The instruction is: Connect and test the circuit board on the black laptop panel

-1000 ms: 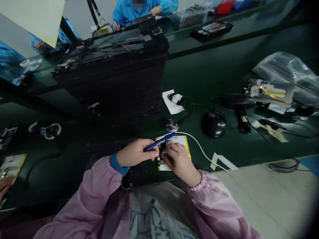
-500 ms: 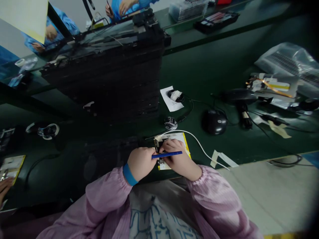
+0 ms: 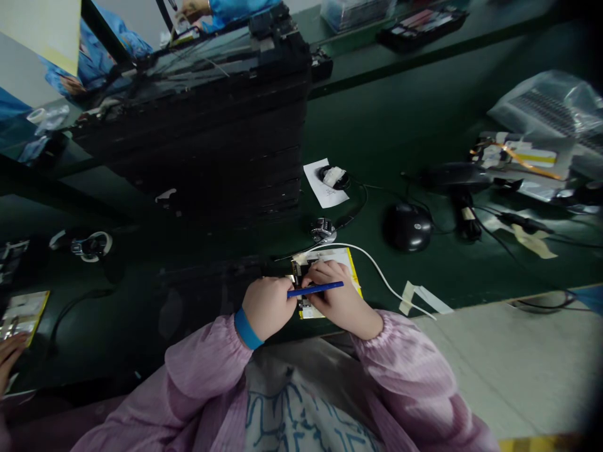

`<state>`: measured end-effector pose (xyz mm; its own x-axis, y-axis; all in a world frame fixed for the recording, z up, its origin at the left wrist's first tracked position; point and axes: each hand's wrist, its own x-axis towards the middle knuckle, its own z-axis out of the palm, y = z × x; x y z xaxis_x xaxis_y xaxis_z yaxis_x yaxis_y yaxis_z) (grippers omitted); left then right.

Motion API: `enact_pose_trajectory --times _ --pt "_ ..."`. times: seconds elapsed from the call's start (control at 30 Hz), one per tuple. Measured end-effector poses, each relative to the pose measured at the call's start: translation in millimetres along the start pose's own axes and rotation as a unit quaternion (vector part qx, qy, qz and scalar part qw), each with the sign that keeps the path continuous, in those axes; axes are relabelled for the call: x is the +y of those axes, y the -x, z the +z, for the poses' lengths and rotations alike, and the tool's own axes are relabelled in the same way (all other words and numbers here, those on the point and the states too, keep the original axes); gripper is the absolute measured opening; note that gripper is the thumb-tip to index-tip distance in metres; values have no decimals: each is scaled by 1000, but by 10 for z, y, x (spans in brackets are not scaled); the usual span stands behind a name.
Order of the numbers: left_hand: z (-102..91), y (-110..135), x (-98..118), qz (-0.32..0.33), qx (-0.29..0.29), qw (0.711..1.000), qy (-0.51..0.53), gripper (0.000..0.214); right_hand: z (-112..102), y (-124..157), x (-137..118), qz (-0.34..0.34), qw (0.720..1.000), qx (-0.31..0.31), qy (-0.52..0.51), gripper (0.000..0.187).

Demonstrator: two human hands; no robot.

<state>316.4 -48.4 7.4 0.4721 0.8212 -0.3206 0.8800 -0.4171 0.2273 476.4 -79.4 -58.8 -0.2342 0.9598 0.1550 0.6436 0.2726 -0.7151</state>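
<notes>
A thin flat electronic part with a white face and yellow edges [image 3: 354, 276] lies on the green bench right under my hands. Dark circuitry [image 3: 296, 270] shows along its left side. My right hand [image 3: 336, 295] rests on the part with bent fingers. A slim blue stick [image 3: 325, 287] runs between its thumb and index finger and across the back of the hand. The stick's left end meets the thumb of my left hand [image 3: 268, 306], which is closed at the part's left edge. What its fingertips pinch is hidden. A blue band [image 3: 247, 329] circles my left wrist.
A tall stack of dark panels [image 3: 226, 157] stands ahead on the left. A white cable [image 3: 372, 267] curves around the part. Rightward are a black mouse [image 3: 409, 227], tape strips [image 3: 426, 298] and bagged parts [image 3: 541, 119]. Another person's hand [image 3: 10, 358] is at far left.
My hands and the blue stick hold nearly the same pose over the part. The view has shifted slightly. Across the bench, a person's blue-sleeved arm has moved left.
</notes>
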Motion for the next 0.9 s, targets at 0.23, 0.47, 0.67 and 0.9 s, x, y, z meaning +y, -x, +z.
enact_pose_trajectory --times 0.23,0.47,0.67,0.9 --pt "16 13 -9 2 13 1000 4 20 13 1 -3 -4 1000 8 10 10" --pt "8 15 1 6 9 1000 4 19 4 -6 -13 4 1000 1 5 10" --pt "3 15 8 -2 1 1000 6 20 0 -6 -15 7 1000 -5 9 10" --pt "4 31 13 -4 -2 1000 1 18 20 -5 8 6 1000 -8 11 11"
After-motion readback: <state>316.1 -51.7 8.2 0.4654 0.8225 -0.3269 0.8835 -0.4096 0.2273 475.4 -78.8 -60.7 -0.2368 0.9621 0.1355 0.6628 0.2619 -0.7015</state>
